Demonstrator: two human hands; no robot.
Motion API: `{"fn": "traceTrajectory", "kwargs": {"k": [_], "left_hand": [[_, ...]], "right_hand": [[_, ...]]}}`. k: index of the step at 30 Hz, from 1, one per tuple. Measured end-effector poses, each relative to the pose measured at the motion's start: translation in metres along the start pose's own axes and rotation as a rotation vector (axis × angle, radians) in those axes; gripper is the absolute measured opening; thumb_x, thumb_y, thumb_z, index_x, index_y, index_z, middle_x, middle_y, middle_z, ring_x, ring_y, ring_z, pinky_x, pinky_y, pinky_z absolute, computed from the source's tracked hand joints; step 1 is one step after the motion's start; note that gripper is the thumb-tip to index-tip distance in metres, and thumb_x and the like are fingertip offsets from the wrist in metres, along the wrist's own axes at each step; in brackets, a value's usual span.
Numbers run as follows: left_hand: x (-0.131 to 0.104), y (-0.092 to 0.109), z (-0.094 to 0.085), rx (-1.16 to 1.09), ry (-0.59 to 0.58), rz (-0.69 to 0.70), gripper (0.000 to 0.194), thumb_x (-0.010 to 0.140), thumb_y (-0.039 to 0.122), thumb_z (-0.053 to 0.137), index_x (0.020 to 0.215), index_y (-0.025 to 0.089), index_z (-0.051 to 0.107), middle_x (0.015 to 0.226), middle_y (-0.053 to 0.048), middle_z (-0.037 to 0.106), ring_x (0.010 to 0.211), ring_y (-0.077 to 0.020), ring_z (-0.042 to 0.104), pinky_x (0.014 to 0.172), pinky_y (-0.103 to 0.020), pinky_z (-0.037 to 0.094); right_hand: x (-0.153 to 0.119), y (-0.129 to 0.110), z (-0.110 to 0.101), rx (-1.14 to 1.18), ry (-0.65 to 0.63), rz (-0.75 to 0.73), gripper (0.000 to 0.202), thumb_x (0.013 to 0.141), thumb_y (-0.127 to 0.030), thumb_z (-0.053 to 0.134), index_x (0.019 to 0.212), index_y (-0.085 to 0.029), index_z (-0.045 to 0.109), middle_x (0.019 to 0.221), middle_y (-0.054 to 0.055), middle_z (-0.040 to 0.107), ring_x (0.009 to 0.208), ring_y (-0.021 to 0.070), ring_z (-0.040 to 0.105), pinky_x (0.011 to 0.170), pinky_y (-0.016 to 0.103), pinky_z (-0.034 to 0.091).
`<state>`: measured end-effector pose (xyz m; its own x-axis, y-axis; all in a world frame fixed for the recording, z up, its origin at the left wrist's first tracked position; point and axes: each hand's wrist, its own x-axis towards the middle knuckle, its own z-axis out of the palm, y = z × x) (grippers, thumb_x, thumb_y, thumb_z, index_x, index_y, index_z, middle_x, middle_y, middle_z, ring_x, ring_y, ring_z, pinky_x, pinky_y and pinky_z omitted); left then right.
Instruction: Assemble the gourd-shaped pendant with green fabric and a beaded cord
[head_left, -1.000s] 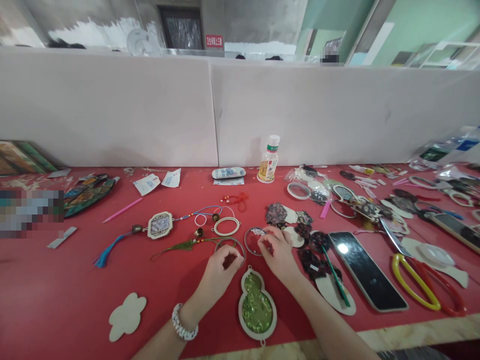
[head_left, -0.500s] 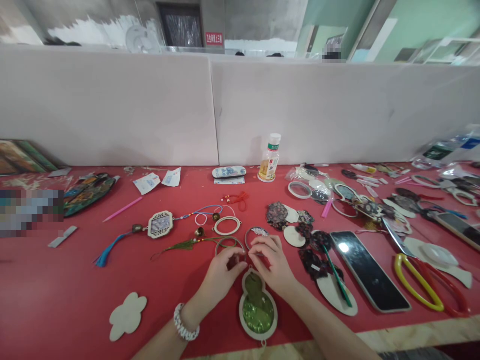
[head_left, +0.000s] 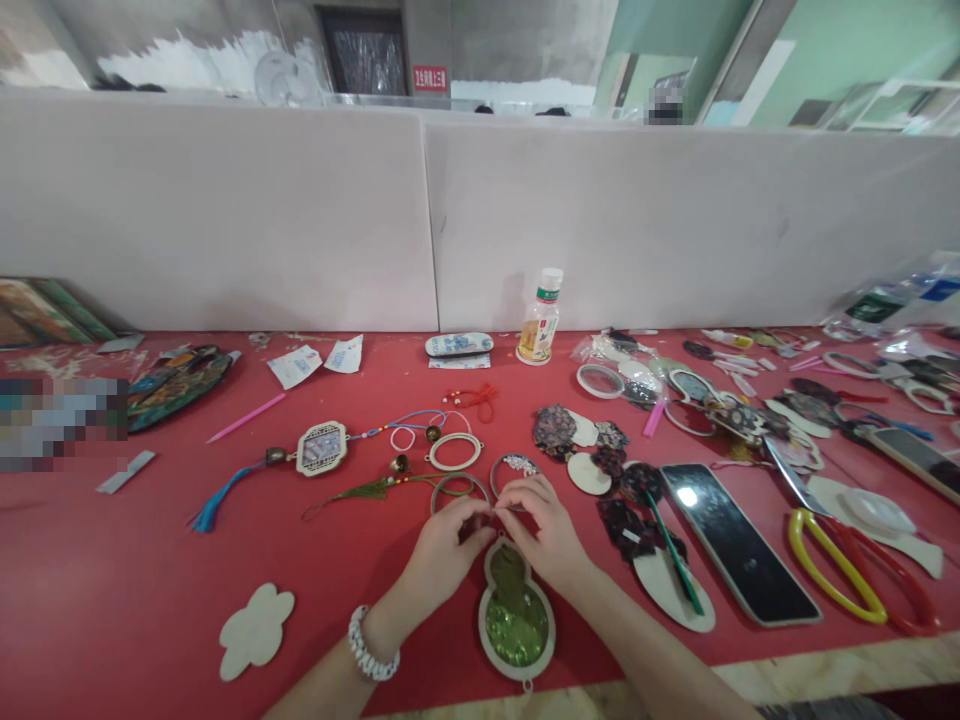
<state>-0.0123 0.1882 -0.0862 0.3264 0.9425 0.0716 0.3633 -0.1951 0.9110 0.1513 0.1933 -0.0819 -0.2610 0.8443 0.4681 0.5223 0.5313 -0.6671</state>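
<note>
My left hand [head_left: 442, 548] and my right hand [head_left: 547, 530] meet at their fingertips just above a gourd-shaped pendant [head_left: 517, 628]. Both are closed in a pinch; whatever sits between the fingers is too small to make out. Pale-rimmed with a shiny green inside, the pendant lies flat, a little loop at each end. Beyond my left fingers is a round ring [head_left: 448, 484], partly covered by them. Behind my right fingers lies a dark-rimmed ring with small white beads [head_left: 519, 464]. A green tassel cord [head_left: 365, 490] and a pale oval frame [head_left: 455, 467] rest farther off.
To the right are a phone [head_left: 739, 550], yellow-and-red-handled scissors [head_left: 836, 572] and dark shell-like pieces [head_left: 555, 430]. A bottle [head_left: 539, 320] stands by the white partition [head_left: 645, 220]. At left lie a flower-shaped piece [head_left: 256, 632] and an octagonal pendant [head_left: 322, 449].
My fingertips have drawn slightly closer together, and my right fingers have shifted a little left. The objects on the table have not moved.
</note>
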Motion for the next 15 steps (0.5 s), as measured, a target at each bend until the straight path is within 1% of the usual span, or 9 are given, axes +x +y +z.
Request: {"fn": "traceTrajectory", "kwargs": {"k": [5,11,15], "left_hand": [[-0.0003,0.0006,0.0003,0.021,-0.007,0.018,0.014,0.075,0.015,0.051,0.086,0.019,0.059,0.071,0.000,0.054,0.065,-0.0140,0.048,0.062,-0.023,0.039],[-0.0011,0.0017,0.0004,0.033,-0.013,0.018,0.016,0.076,0.015,0.051,0.089,0.019,0.059,0.070,0.001,0.052,0.064,-0.0136,0.048,0.060,-0.022,0.039],[-0.0014,0.0020,0.0003,0.053,-0.009,0.019,0.017,0.076,0.016,0.052,0.089,0.019,0.060,0.068,0.001,0.050,0.062,-0.0134,0.047,0.058,-0.022,0.038]], "right_hand": [[-0.0002,-0.0006,-0.0002,0.022,-0.017,0.007,0.007,0.081,-0.018,0.050,0.079,-0.021,0.056,0.082,0.004,0.059,0.081,0.0191,0.053,0.078,0.036,0.041],[-0.0008,0.0018,0.0005,0.011,-0.016,0.013,0.006,0.080,-0.017,0.052,0.079,-0.020,0.057,0.081,0.004,0.060,0.082,0.0186,0.052,0.077,0.035,0.042],[-0.0002,0.0032,0.0009,-0.011,-0.007,0.016,0.006,0.080,-0.019,0.052,0.081,-0.021,0.058,0.081,0.004,0.061,0.082,0.0187,0.053,0.078,0.036,0.042]]}}
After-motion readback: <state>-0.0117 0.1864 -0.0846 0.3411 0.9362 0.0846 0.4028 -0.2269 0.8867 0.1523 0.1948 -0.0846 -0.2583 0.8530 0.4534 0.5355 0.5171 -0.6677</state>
